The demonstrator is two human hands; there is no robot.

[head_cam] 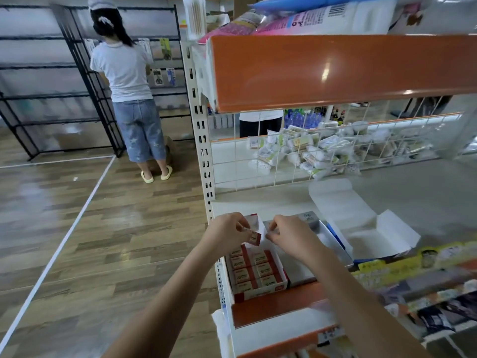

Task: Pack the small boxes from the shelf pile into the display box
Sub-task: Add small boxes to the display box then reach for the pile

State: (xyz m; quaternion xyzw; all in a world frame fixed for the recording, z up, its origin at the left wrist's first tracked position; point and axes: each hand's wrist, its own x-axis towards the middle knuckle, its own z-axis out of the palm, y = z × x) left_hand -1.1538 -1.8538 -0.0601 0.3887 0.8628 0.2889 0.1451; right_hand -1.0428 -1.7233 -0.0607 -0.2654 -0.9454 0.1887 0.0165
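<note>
Left hand [227, 232] pinches a small box [254, 237] over the display box [258, 272]; right hand [289, 235] seemingly pinches its white flap [263, 228].

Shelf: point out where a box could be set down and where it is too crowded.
Free: the bare shelf behind the open white carton, below the wire grid. Crowded: the front left, where both hands work over the display box beside a grey box.

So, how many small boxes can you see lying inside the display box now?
8 small boxes lie in the display box, two columns of four: left column, right column. The left hand holds another above; lower layers may be hidden.
</note>
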